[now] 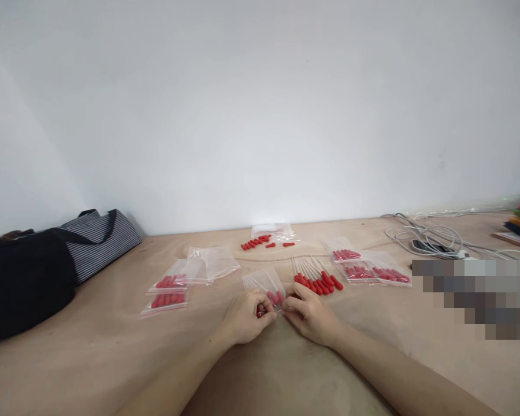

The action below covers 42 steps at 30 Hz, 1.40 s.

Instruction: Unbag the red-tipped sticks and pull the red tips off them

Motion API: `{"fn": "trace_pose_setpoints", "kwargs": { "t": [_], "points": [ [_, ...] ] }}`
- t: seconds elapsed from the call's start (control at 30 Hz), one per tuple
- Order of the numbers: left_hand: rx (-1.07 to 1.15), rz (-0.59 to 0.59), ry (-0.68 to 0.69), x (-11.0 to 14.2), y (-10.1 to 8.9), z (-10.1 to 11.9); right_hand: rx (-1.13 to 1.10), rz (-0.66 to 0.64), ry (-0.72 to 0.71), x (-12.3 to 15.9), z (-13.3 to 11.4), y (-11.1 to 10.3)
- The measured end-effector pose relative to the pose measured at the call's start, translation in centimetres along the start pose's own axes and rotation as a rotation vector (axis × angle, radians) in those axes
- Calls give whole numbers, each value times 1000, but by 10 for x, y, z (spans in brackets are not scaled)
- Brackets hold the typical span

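Note:
My left hand and my right hand meet at the near end of a clear zip bag. Fingers of both are pinched at its edge. Inside the bag lie droppers with red rubber bulbs and thin pale stems; part of them is hidden behind my left fingers. Just beyond my right hand, several loose droppers are fanned out, bulbs towards me and stems pointing away.
Filled bags lie left and right, with flat bags behind the left ones. Loose red bulbs and pale stems sit near the wall. A black bag stands left; coiled cables lie right.

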<state>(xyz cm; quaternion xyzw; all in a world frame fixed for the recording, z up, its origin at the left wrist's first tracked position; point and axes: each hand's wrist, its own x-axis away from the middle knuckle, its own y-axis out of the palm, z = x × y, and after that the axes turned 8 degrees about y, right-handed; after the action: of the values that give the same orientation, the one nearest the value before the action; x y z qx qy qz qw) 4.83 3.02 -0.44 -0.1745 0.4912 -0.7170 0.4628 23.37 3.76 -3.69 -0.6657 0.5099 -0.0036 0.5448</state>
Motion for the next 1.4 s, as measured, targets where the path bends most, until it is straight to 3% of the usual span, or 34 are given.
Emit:
{"fn": "trace_pose_setpoints", "kwargs": {
  "t": [0.2, 0.4, 0.67, 0.87, 1.13, 1.3, 1.4],
  "points": [
    [215, -13, -73, -2, 1, -1, 122, 88, -151, -1, -1, 1],
    [400, 16, -170, -4, -1, 5, 202, 141, -193, -3, -3, 1],
    [496, 5, -184, -4, -1, 5, 260, 230, -252, -6, -6, 2],
    [408, 9, -153, -4, 3, 2, 275, 222, -231, -7, -6, 3],
    [-18, 91, -19, 5, 13, 9, 294, 141, -169, -8, -5, 8],
    [-25, 138, -116, 4, 16, 3, 253, 44, -176, -8, -10, 3],
    [36, 163, -58, 5, 11, -5, 250, 14, -110, -5, -12, 0]
  ]
}}
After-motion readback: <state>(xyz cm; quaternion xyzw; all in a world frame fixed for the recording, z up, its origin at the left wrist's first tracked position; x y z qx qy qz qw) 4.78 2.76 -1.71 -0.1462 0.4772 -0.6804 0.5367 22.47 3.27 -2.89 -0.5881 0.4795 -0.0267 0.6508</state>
